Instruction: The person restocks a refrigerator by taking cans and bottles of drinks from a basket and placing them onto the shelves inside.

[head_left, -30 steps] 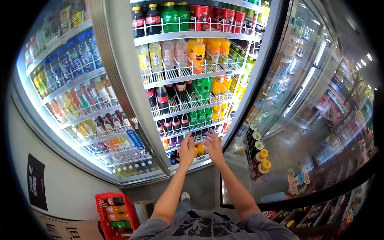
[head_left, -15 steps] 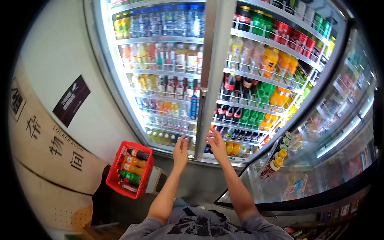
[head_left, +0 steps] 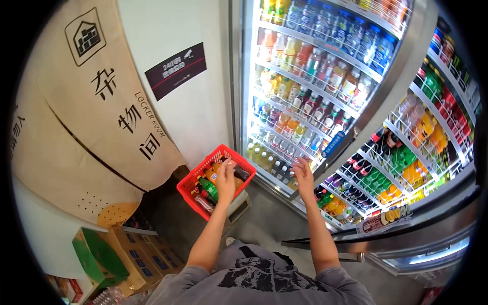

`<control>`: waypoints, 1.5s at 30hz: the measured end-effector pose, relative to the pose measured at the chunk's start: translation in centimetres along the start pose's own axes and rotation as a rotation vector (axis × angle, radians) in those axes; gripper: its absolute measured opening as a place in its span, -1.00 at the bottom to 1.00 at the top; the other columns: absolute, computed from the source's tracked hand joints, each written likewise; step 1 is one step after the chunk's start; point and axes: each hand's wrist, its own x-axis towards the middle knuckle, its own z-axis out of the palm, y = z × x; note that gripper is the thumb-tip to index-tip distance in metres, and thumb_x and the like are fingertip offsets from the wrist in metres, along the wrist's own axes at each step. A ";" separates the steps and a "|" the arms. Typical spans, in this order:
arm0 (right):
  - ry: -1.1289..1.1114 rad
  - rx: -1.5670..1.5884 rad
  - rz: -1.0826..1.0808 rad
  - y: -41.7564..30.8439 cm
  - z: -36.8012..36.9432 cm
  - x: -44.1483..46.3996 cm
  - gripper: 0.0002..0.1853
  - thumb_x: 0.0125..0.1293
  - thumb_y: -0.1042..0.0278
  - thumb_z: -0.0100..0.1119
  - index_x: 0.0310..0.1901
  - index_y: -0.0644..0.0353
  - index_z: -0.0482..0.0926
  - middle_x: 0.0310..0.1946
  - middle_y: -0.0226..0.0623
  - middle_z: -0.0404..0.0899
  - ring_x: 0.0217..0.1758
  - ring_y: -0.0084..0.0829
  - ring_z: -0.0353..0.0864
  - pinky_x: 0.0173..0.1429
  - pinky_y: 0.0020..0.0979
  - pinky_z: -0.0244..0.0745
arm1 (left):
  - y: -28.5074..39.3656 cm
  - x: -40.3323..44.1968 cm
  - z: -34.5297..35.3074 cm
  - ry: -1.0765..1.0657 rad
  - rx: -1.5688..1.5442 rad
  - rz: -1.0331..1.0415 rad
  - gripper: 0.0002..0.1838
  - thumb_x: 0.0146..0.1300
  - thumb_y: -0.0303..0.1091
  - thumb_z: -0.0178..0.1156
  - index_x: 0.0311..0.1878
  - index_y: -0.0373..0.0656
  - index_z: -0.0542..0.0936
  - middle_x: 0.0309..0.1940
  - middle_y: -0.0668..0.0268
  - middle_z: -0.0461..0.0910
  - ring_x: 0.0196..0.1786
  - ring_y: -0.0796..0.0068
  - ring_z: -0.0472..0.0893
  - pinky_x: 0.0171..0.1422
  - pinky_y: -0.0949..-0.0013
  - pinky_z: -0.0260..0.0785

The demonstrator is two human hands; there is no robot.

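In the head view, my left hand point(head_left: 225, 178) is raised with its fingers apart and nothing in it; it overlaps the red basket point(head_left: 189, 199), and I cannot tell whether it touches. Inside the basket lie a green bottle point(head_left: 209, 188), a dark bottle point(head_left: 241, 172) and several others, some orange. My right hand point(head_left: 304, 175) hangs empty, its fingers spread, in front of the lower shelves of the left fridge point(head_left: 312, 79). The basket rests on a pale box-like object point(head_left: 237, 208).
The right fridge point(head_left: 406, 147) has its glass door point(head_left: 401, 226) swung open, with bottles in the door rack. Cardboard boxes point(head_left: 133, 262) stand at lower left below a beige curtain point(head_left: 101, 117). A dark sign point(head_left: 176, 71) is on the white wall.
The view has turned left, away from the right fridge, bringing the basket and curtain nearer the middle. My left hand now appears over the basket. Both hands remain empty.
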 end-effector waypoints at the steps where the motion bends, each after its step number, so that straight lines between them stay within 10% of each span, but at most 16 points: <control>1: -0.011 0.007 0.020 0.5 1.4 0.2 -0.53 0.46 0.36 0.06 0.35 0.21 0.32 0.01 -0.25 0.53 -0.02 -0.51 0.56 0.01 -0.46 0.49 | 0.5 0.4 -1.5 0.035 0.062 -0.001 -0.64 0.54 -0.27 -0.04 0.25 -0.25 0.47 -0.10 0.23 0.64 -0.05 0.51 0.59 0.13 0.44 0.40; 14: -0.259 -0.016 0.182 8.2 18.0 1.3 -0.56 0.47 0.42 0.07 0.34 0.19 0.33 -0.04 -0.30 0.55 -0.07 -0.57 0.56 0.07 -0.52 0.47 | -7.7 0.8 -17.1 0.162 0.039 -0.228 -0.54 0.57 -0.11 -0.14 0.35 -0.21 0.38 -0.10 0.31 0.60 -0.14 0.64 0.50 -0.03 0.55 0.37; 30: -0.574 -0.428 0.314 26.6 24.1 1.3 -0.66 0.47 0.26 0.05 0.15 0.25 0.52 -0.13 -0.30 0.67 -0.10 -0.55 0.64 -0.04 -0.52 0.51 | -22.4 -5.1 -16.8 0.458 -0.257 -0.635 -0.46 0.56 0.02 -0.16 0.37 -0.18 0.36 -0.03 0.23 0.56 -0.17 0.55 0.54 -0.07 0.47 0.42; 45: -0.882 -0.993 0.387 31.1 27.0 1.1 -0.45 0.23 0.10 0.10 0.11 0.43 0.52 -0.12 0.27 0.61 0.00 0.23 0.59 0.13 0.05 0.46 | -29.4 -4.5 -13.2 0.283 -0.088 -1.112 -0.43 0.40 -0.11 0.18 0.33 -0.27 0.37 -0.07 0.16 0.61 -0.16 0.42 0.62 -0.09 0.45 0.47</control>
